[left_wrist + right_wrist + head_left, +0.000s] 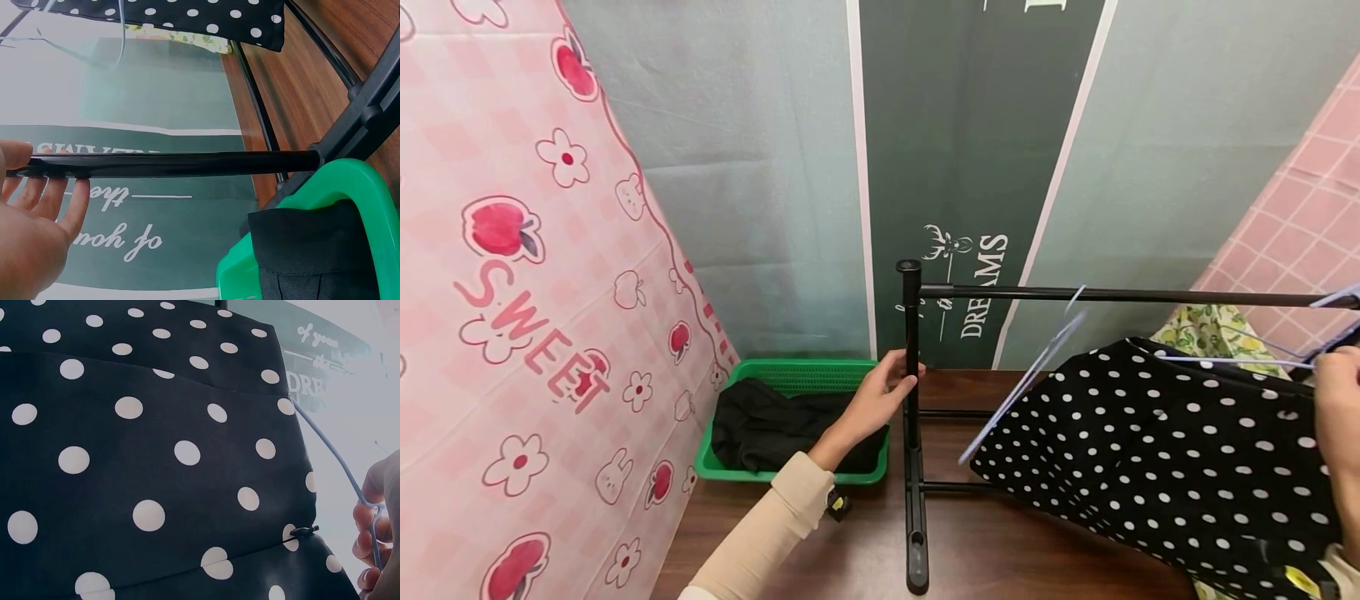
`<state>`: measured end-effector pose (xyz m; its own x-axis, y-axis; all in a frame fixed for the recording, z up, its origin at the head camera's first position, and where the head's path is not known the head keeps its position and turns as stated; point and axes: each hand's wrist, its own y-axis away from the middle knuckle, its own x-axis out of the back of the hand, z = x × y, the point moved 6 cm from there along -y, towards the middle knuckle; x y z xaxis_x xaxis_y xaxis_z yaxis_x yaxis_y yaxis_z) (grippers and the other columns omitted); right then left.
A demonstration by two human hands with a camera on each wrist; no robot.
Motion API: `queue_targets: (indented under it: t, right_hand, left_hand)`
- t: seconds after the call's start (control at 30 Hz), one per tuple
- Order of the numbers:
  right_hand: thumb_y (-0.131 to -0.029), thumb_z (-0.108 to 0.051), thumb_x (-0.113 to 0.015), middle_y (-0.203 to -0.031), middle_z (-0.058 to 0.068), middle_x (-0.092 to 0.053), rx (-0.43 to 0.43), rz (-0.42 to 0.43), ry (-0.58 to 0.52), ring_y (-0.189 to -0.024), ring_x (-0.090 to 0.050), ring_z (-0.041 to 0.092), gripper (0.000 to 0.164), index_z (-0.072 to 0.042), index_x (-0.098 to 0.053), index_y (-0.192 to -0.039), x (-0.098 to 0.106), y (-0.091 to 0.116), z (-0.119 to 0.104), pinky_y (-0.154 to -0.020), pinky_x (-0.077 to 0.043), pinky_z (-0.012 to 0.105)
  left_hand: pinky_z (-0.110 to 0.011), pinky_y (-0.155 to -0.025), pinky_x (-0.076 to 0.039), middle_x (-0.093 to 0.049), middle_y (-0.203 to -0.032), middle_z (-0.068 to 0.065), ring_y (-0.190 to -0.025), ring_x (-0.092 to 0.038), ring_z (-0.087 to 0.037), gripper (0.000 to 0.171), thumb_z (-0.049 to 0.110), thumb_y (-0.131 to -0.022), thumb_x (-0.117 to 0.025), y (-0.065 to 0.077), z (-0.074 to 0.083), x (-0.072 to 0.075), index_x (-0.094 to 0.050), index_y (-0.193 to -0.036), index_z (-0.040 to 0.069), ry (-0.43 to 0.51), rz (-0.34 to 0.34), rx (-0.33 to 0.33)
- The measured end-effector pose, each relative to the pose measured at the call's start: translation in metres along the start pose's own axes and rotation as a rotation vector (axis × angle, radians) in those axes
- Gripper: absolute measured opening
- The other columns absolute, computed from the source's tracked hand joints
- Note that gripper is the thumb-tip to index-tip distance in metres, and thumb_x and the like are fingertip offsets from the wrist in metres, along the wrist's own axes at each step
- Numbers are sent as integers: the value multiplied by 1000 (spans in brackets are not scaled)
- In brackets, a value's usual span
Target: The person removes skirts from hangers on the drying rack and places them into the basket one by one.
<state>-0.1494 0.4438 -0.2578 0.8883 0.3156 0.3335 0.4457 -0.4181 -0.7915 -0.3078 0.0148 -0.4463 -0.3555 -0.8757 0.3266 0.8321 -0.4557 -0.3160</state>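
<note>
Your right hand, nearest the camera, curls round a blue hanger at the edge of the polka-dot cloth, which hangs right of the black post. Your left hand holds that post between thumb and fingers. Tilting the hanger could let the cloth slip; tugging hard could tip the post.

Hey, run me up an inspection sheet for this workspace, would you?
Surface: brown wood-grain top, partly covered.
Job's things: black rack, upright; polka-dot garment; pale-blue hanger; green basket holding black fabric.
Clutter: patterned cloth, partly hidden behind the polka-dot garment; its support can't be made out.
Hands: left hand grips the black rack's post; right hand grips the pale-blue hanger.
Cables: nothing seen.
Surroundings: pink printed sheet at left; gray-green lettered backdrop behind.
</note>
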Motion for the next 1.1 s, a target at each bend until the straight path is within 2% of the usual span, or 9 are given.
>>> queue_targets:
  t: [0.07, 0.1, 0.27, 0.4, 0.5, 0.73, 0.9, 1.1]
  right_hand:
    - [-88, -7, -40, -61, -29, -23, -111, 22, -83, -59, -17, -9, 34, -16, -29, -57, 0, 1, 5, -56, -12, 14]
    - [-88, -8, -40, -60, -27, -24, -137, 27, -104, -58, -18, -7, 35, -18, -29, -57, -1, 1, 5, -55, -12, 15]
    - [-90, -21, -48, -56, -30, -27, -180, 100, -63, -56, -21, -6, 35, -35, -35, -60, 2, 2, 3, -54, -16, 13]
    - [-90, -28, -52, -64, -31, -31, -211, 112, -34, -59, -26, -9, 31, -44, -37, -68, 2, 5, 2, -56, -19, 11]
    - [-91, -31, -53, -71, -33, -31, -190, 115, 4, -64, -27, -13, 31, -48, -35, -73, 3, 7, 1, -59, -19, 11]
    - [-92, -30, -56, -72, -36, -34, -160, 77, -14, -67, -31, -16, 32, -50, -37, -75, -1, 7, -6, -64, -23, 9]
    - [-93, -28, -57, -67, -32, -35, -174, 42, -64, -65, -31, -11, 33, -46, -40, -71, -5, 7, -9, -62, -23, 11]
    - [-94, -31, -55, -68, -30, -33, -164, 22, -28, -64, -29, -9, 32, -41, -39, -68, -8, 8, -10, -61, -22, 13]
  left_hand:
    - [-39, -102, -48, -61, -131, -5, -119, -59, -15, 38, 22, -103, -51, 0, 0, 0, -45, -140, 24, -6, 2, 6]
    - [-39, -102, -48, -61, -131, -4, -119, -59, -16, 38, 22, -103, -51, 0, 1, 0, -45, -140, 23, -8, 3, 10]
    - [-40, -102, -48, -61, -131, -6, -120, -59, -21, 38, 14, -103, -50, 3, 16, 1, -45, -140, 15, -15, 2, 8]
    - [-39, -101, -49, -61, -130, -12, -119, -59, -23, 37, 10, -102, -51, 7, 33, 4, -46, -139, 12, -15, -7, -6]
    - [-42, -101, -48, -60, -131, -14, -120, -59, -26, 37, 9, -102, -51, 8, 37, 4, -46, -139, 10, -12, -14, -16]
    - [-48, -103, -46, -57, -135, -18, -124, -55, -36, 41, 9, -103, -49, 8, 37, 3, -43, -143, 9, 7, -43, -19]
    - [-47, -104, -46, -56, -137, -16, -125, -55, -33, 43, 10, -103, -49, 8, 37, 1, -41, -145, 9, 1, -48, -12]
    - [-48, -105, -45, -54, -141, -17, -128, -53, -32, 47, 9, -103, -50, 9, 37, 0, -37, -148, 10, -2, -55, -6]
